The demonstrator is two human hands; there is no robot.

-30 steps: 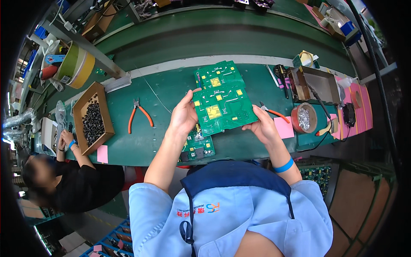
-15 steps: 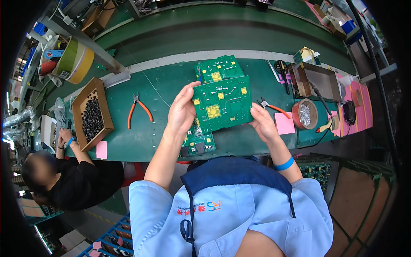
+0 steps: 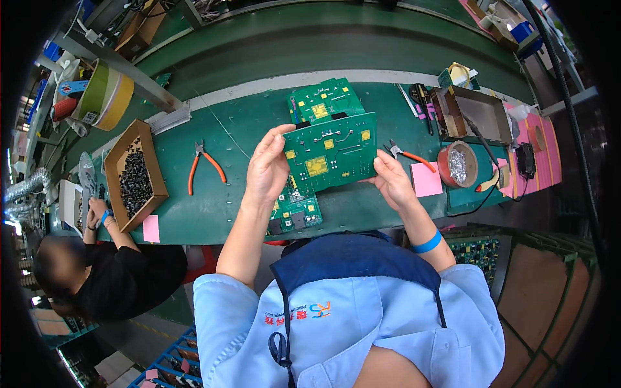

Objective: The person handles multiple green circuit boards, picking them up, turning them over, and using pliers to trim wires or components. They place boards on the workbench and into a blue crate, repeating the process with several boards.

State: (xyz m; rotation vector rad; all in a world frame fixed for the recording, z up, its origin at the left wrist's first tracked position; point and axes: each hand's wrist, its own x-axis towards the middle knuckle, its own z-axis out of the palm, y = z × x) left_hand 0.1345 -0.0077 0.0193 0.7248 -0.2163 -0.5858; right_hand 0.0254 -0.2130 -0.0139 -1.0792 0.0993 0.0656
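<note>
I hold a green circuit board (image 3: 331, 153) with yellow pads up above the green workbench (image 3: 213, 207), its flat face toward me. My left hand (image 3: 267, 169) grips its left edge, thumb on top. My right hand (image 3: 391, 182) grips its lower right corner. Another green board (image 3: 323, 101) lies on the bench just behind the held one. A third board (image 3: 294, 212) with black parts lies under it near the front edge.
Orange-handled pliers (image 3: 204, 165) lie left of my hands, and a cardboard tray of small black parts (image 3: 134, 174) beyond them. Right: orange-handled cutters (image 3: 407, 154), pink note (image 3: 426, 180), red tub of metal bits (image 3: 457, 165), open box (image 3: 475, 113). A person in black (image 3: 103, 271) sits at the left.
I have raised the held board a little and tipped it more upright toward me. My hands moved up with it. The person at the left stays in place.
</note>
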